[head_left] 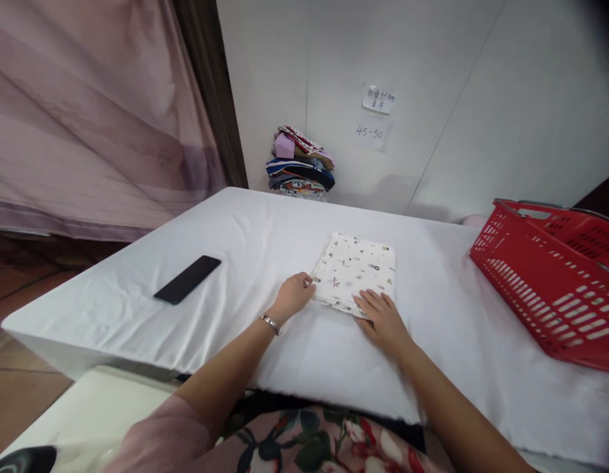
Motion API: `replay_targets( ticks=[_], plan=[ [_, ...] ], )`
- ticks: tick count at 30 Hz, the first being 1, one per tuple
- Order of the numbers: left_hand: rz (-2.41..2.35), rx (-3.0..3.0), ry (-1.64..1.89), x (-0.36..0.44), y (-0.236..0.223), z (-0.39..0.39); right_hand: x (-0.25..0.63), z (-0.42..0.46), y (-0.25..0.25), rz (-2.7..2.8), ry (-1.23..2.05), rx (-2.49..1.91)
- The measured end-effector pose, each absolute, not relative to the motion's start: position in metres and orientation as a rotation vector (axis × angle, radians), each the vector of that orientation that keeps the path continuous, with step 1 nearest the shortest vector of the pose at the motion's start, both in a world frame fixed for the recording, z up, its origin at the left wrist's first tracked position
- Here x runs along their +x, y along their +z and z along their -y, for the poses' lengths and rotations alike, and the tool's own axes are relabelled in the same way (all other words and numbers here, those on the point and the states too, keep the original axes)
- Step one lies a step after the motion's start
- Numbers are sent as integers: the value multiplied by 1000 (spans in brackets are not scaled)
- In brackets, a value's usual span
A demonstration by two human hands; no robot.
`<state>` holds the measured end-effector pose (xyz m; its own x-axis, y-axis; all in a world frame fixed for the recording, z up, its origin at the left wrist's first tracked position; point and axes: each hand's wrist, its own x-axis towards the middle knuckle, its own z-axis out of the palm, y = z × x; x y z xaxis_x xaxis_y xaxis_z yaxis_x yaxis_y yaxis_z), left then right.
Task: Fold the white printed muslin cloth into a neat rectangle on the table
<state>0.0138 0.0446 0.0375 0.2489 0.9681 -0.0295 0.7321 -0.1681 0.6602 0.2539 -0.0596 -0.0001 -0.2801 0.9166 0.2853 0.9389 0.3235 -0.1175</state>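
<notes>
A white folded cloth (356, 266) with small scattered prints lies flat on the white-covered table (265, 230), its layers showing along the near edge. At its left edge, my left hand (292, 295) has its fingers curled in and pinched on the side of the cloth; a bracelet circles that wrist. My right hand (383, 322) rests on the near right corner, fingers stretched out over the top layer and the thumb lower, by the near edge.
A black phone (188, 279) lies to the left on the table. At the right stands a red plastic basket (541, 289). Beyond the far edge rises a stack of folded fabrics (300, 161) against the wall. A pink curtain (97, 118) hangs at the left.
</notes>
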Motion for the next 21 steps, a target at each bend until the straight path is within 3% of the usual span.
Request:
replay_targets(
  ticks=[8, 21],
  plan=[
    [-1365, 1917, 791, 17, 48, -57, 254, 61, -2, 2296, -145, -1628],
    [-1378, 1782, 833, 13, 5, -66, 252, 60, -4, 2267, -140, -1616]
  ],
)
